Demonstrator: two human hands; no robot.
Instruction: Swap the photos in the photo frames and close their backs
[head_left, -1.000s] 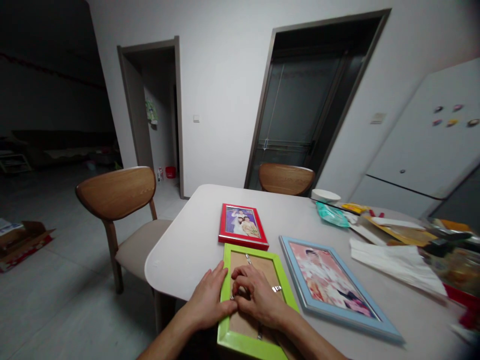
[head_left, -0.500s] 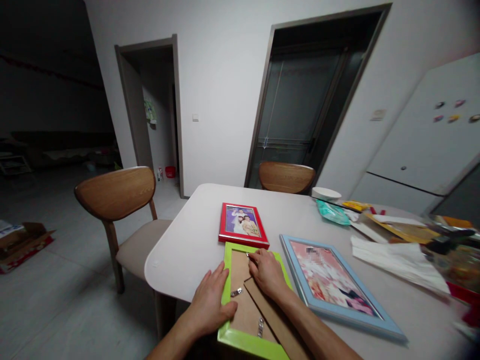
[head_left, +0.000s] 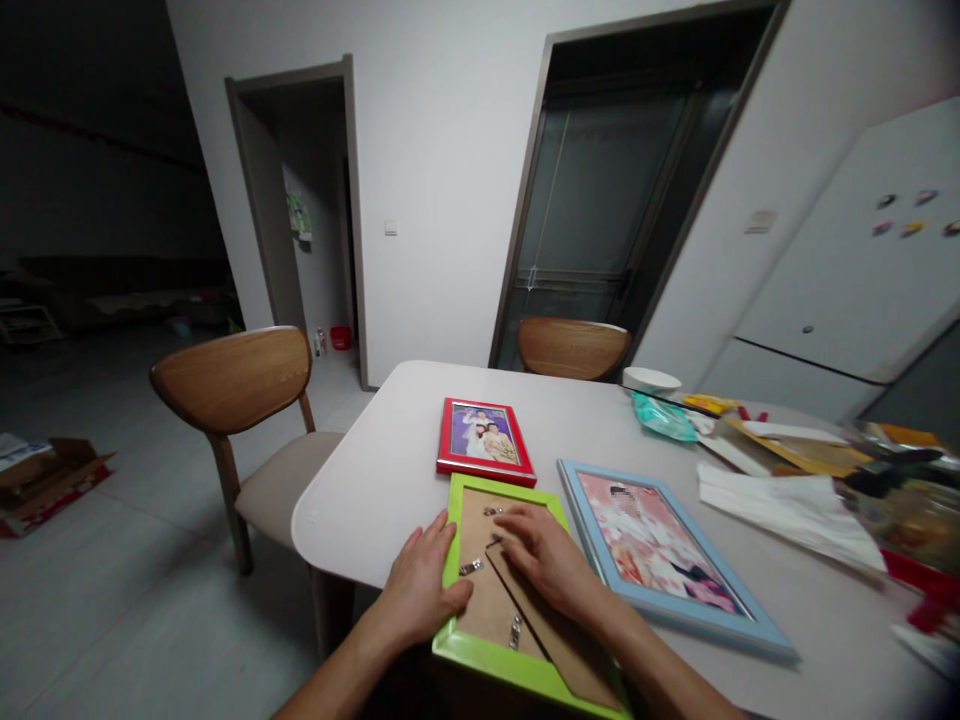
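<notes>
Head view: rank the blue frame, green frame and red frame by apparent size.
1. blue frame: largest.
2. green frame: close second, but it is partly covered and nearest the camera, so the gap is unsure.
3. red frame: smallest, though farthest away.

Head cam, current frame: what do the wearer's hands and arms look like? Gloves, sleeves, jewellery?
The left hand and right hand are both bare: no gloves, and no rings or watch visible. The left forearm and right forearm are bare down to the picture's bottom edge, with no sleeve, strap or marking. The light is dim, so fine detail may be missed.
</notes>
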